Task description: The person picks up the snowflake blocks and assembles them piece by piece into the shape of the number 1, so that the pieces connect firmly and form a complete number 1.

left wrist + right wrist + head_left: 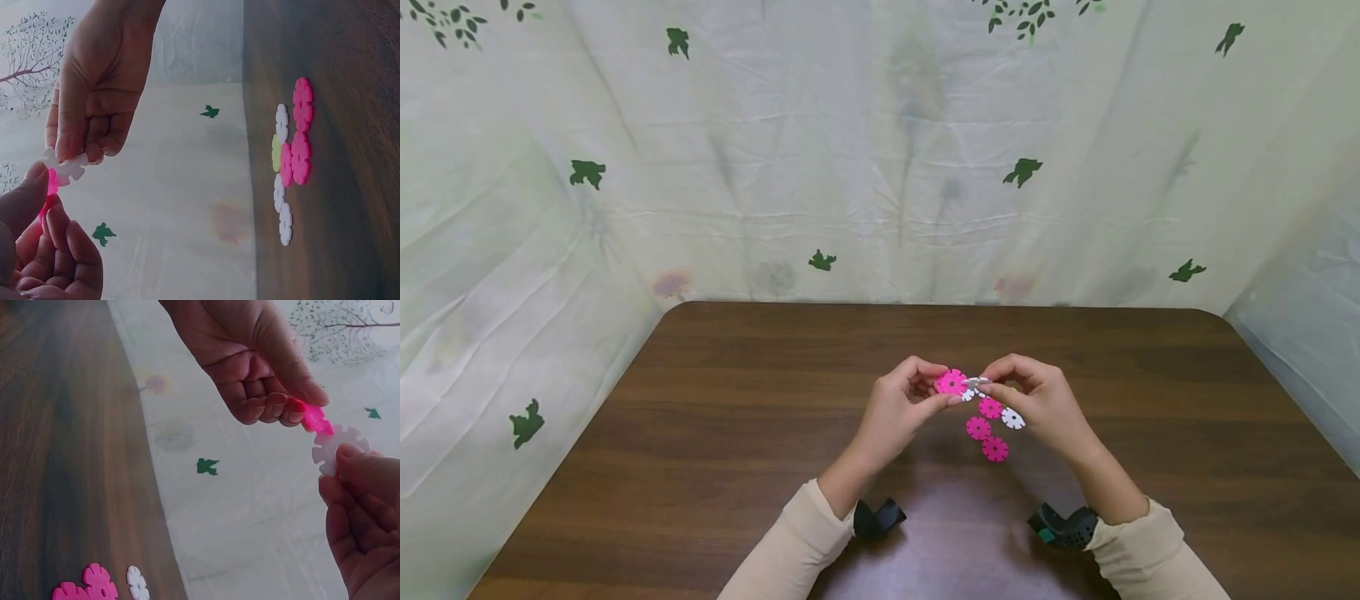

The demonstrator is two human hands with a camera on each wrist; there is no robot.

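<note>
My left hand (897,407) pinches a pink notched disc (951,382) between thumb and fingers, above the table. Opposite it, my right hand (1039,403) pinches a white notched disc (334,447) by its edge. The two flat plastic discs meet at their rims, set at an angle to each other. In the right wrist view the pink disc's edge sits at a notch of the white one; how deep it goes I cannot tell. Fingers cover part of both discs.
Loose discs lie on the brown wooden table (760,433) below the hands: three pink ones (978,428), several white ones (1012,417) and a yellow-green one (276,153). Each wrist wears a black device (878,520). A patterned white curtain (865,167) hangs behind the table.
</note>
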